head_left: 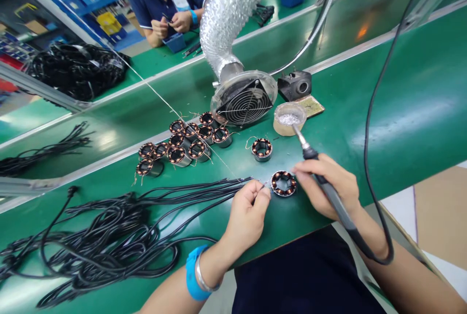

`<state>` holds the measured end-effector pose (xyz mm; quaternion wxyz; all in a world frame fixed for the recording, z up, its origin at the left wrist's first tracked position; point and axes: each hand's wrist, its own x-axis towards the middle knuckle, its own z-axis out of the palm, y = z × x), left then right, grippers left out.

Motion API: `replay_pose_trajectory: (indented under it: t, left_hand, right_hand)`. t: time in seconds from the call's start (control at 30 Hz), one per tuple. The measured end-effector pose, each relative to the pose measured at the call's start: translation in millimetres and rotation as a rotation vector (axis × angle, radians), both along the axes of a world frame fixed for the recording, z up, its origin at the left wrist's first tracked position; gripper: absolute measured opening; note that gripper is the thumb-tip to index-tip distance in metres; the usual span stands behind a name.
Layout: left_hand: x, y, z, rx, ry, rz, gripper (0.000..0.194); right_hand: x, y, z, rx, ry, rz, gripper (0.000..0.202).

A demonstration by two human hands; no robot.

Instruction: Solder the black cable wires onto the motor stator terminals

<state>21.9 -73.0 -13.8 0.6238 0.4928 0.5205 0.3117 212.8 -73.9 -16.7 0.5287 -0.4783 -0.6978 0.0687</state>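
Note:
My left hand (248, 214) pinches the end of a black cable (199, 212), with its tip close to a motor stator (283, 183) wound in copper. My right hand (330, 187) is closed around a soldering iron (332, 202), and its fingertips come near that stator's right edge. The iron's metal tip reaches to the round pot (290, 126) of silvery material. A second stator (261, 149) with a loose wire loop stands just behind the first.
Several more stators (178, 156) are grouped to the left. A heap of black cables (105, 236) covers the bench's left front. A fume fan (248, 102) on a silver duct (222, 17) and an iron holder (295, 85) stand behind. Across the bench, a co-worker's hands (171, 24) hold something dark.

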Motion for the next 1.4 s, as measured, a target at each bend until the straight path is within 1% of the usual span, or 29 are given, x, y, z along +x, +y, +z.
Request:
replay_pose_trajectory:
  t: [0.1, 0.17, 0.27, 0.4, 0.53, 0.67, 0.73, 0.83, 0.9, 1.0, 1.1, 1.2, 1.3, 1.4]
  left_hand:
    - [1, 1, 2.6, -0.035, -0.035, 0.006, 0.035]
    - [0, 3, 5.3, -0.077, -0.082, 0.0, 0.036]
    - [-5, 8, 10.4, -0.091, -0.118, -0.045, 0.034]
    - [-13, 15, 15.8, -0.018, 0.01, -0.103, 0.026]
    - [-14, 18, 14.6, 0.029, 0.073, -0.132, 0.028]
    - [-12, 17, 10.2, 0.067, 0.086, -0.128, 0.031]
    - [-14, 17, 7.7, 0.002, 0.009, -0.095, 0.031]
    - [-18, 20, 5.2, -0.133, -0.091, -0.011, 0.033]
    - [-19, 23, 5.7, -0.159, -0.07, 0.025, 0.032]
    - [-19, 26, 10.1, -0.157, -0.017, 0.041, 0.029]
    - [-16, 27, 16.0, -0.155, 0.009, 0.031, 0.026]
    - [-14, 28, 19.1, -0.123, 0.033, -0.012, 0.024]
    - [-14, 27, 19.0, -0.063, 0.057, -0.056, 0.021]
    - [-16, 27, 17.3, -0.006, 0.069, -0.089, 0.019]
  right_hand:
    - [-12, -4, 3.3, -0.022, -0.028, 0.18, 0.024]
    - [-18, -2, 1.5, -0.009, -0.016, 0.241, 0.023]
    - [-21, 1, -3.0, -0.001, 0.009, 0.24, 0.024]
    - [-19, 4, -5.3, -0.007, -0.026, 0.24, 0.022]
    - [-17, 4, -6.0, -0.004, -0.026, 0.276, 0.022]
    - [-17, 5, -7.9, -0.007, -0.02, 0.29, 0.023]
    - [-17, 5, -8.7, -0.001, -0.017, 0.283, 0.024]
    - [-16, 4, -9.5, -0.006, -0.017, 0.275, 0.024]
    - [-16, 4, -9.6, -0.017, -0.012, 0.273, 0.023]
    - [-18, 4, -9.5, -0.028, 0.002, 0.273, 0.023]
    - [-21, 4, -9.2, -0.032, 0.001, 0.276, 0.024]
    - [-22, 6, -7.5, -0.035, -0.009, 0.286, 0.026]
    - [-20, 9, -3.2, -0.044, -0.022, 0.303, 0.027]
    - [-18, 13, 2.4, -0.116, -0.062, 0.368, 0.03]
